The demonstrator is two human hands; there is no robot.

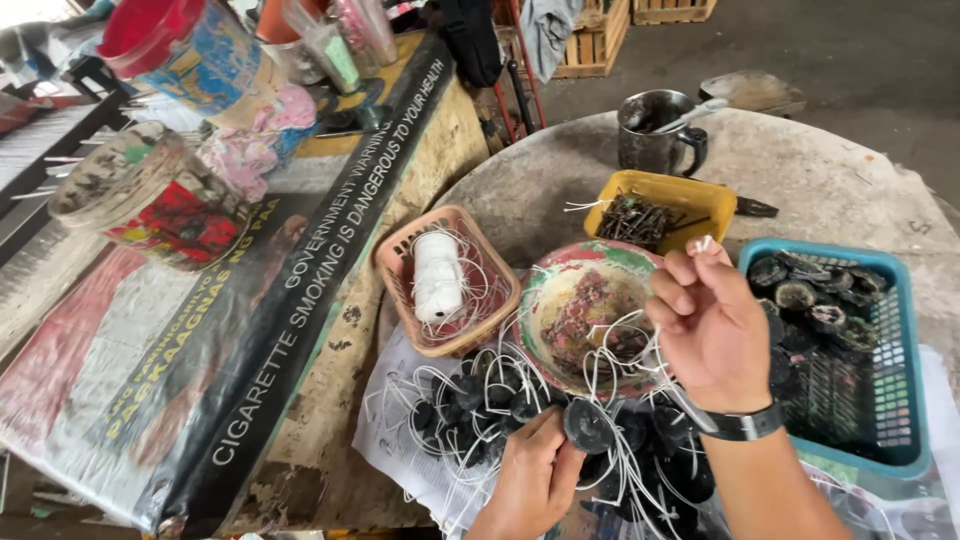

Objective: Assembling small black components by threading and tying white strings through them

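Head view. Left hand (530, 480), lower centre of the frame — grip clenched on a dark round disc (588, 425), pinched between thumb and fingers. The disc sits just above a pile of similar dark discs (470, 410), each tied with white string, heaped on a sheet of white paper (385, 440) on the counter (800, 160).

Right hand (712, 330), right of centre, raised above the pile — fingers curled shut, thumb and forefinger pinching the end of a white string (705, 243) that shows just above the fingertips. More loops of string trail from under this hand down toward the disc and the pile. A black watch band (745, 425) circles the wrist.

Behind the hands: a worn, paint-stained bowl (575, 315), mid frame, touching the pile's upper edge. Left of it, a small pink basket (447, 280) holding a spool of white string (437, 278). Upper centre right, a yellow tray (665, 205) with small dark metal bits. At the right edge, a blue basket (880, 330) with more dark discs, untied as far as can be seen. A blackened metal mug (655, 135) with a spoon stands at the far side of the counter.

Upper left: tins (160, 205) lying on a printed tarpaulin (240, 360).
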